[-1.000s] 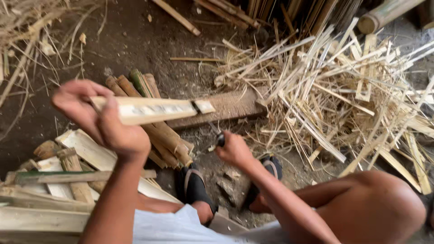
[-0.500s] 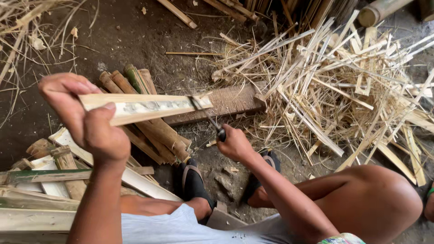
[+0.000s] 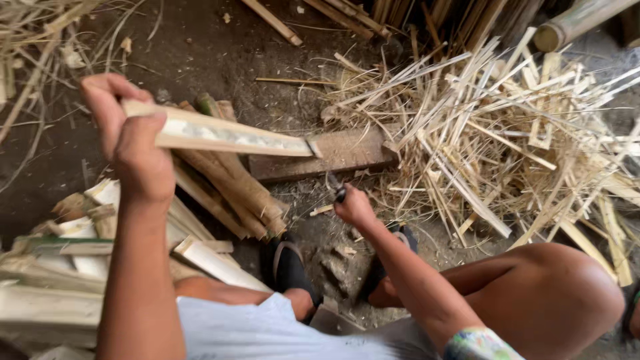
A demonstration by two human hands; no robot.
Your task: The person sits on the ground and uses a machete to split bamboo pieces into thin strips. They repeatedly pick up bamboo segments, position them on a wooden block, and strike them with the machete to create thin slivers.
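Bamboo, a pale split slat (image 3: 227, 135), is clenched at its near end in the person's raised left hand (image 3: 133, 150) and held almost level above the dirt floor (image 3: 200, 60), its far end poised over a flat wooden block (image 3: 333, 152), seemingly so that the end can be worked against it. Lower down, the right hand (image 3: 353, 208) is closed on a dark-handled tool (image 3: 335, 188) whose blade is too small and blurred to make out. Split strips (image 3: 507, 140) lie heaped toward the floor's right edge, and cut lengths (image 3: 73, 267) at its lower left corner are partly hidden by the left arm.
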